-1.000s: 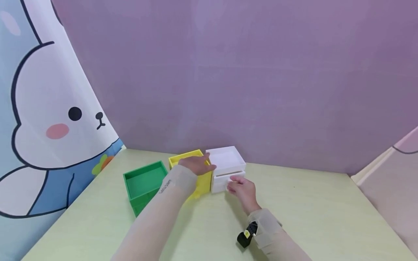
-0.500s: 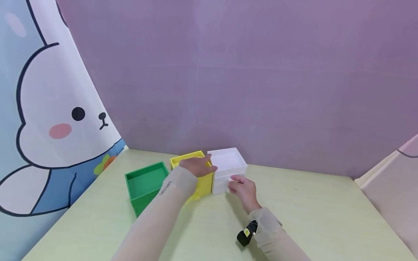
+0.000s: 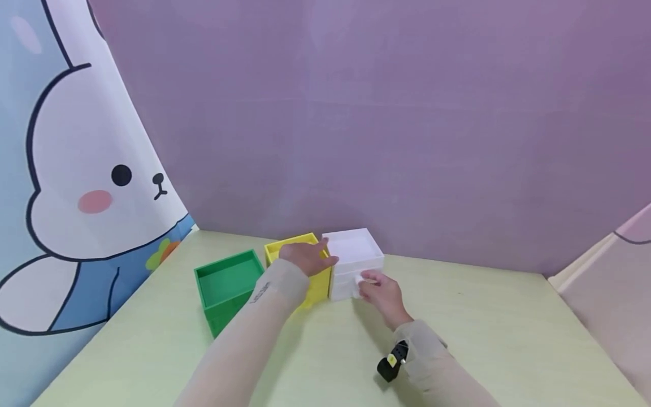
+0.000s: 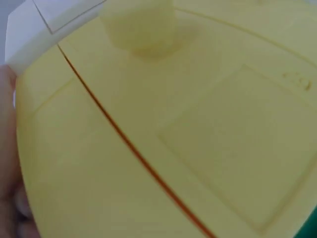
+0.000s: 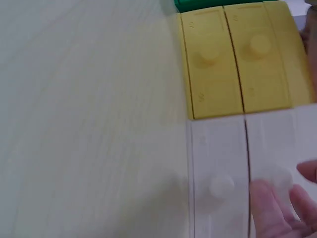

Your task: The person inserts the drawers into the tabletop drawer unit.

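Note:
A small white two-drawer box [image 3: 351, 249] with a shallow open tray top stands against a matching yellow drawer box [image 3: 317, 285]. My left hand [image 3: 305, 257] reaches over the yellow box, its extended fingers resting at the white box's left edge; in the left wrist view only part of that hand [image 4: 7, 148] shows beside the yellow side. My right hand [image 3: 383, 294] is at the front of the white box, fingertips spread at the upper drawer's round knob [image 5: 281, 177]. The knob shows between the fingertips. Both white drawers sit flush.
Left of the yellow box stands a green drawer box [image 3: 229, 280] with an open tray top, partly behind my left forearm. A purple backdrop [image 3: 407, 141] rises behind the pale table [image 3: 483, 328]. A cartoon-printed cloth [image 3: 76, 169] hangs at the left.
The white upper drawer, standing slightly out a second ago, has slid in until flush. My right hand has then drawn back a little to the right, uncovering the knob. My left hand stays.

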The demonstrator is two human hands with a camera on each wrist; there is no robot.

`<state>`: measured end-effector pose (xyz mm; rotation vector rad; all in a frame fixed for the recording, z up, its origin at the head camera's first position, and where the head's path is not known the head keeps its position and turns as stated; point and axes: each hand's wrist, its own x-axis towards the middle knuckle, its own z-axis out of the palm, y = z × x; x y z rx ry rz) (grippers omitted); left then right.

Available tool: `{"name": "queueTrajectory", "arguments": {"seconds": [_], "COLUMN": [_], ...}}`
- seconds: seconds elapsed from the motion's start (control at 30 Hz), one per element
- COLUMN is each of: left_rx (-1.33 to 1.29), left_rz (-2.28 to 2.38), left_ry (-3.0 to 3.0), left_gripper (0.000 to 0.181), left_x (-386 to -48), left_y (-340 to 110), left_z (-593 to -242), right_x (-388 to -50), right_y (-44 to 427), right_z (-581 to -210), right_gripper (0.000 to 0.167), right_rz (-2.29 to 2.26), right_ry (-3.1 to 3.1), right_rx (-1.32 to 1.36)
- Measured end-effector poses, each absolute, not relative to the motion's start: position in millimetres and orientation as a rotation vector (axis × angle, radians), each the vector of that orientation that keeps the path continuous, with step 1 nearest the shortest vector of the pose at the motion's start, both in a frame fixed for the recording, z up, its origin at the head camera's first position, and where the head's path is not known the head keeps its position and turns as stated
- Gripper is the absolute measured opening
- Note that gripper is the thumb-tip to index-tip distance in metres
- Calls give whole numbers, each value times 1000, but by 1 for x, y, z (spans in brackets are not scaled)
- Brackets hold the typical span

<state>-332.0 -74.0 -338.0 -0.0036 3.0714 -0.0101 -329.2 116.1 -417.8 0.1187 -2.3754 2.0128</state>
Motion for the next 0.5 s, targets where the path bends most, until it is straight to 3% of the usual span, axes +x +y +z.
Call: {"name": "queueTrajectory", "arguments": {"seconds": [0.13, 0.23, 0.5], "left_rx": [-41, -19, 154], "left_rz": [-193, -201, -44], "left_ry": [3157, 3259, 3481], "left_gripper": [67, 64, 67], "left_x": [-325, -308, -235], "left_y": [-75, -78, -130], "left_z": [-336, -334, -305], "right_x": [-321, -307, -279], "right_y": [146, 186, 304], "right_z": [-412, -407, -380], "right_gripper": [41, 47, 67], "right_rz": [1956, 1638, 943], "right_ry": [-2515, -2708, -2895], "right_rx": [252, 345, 350]}}
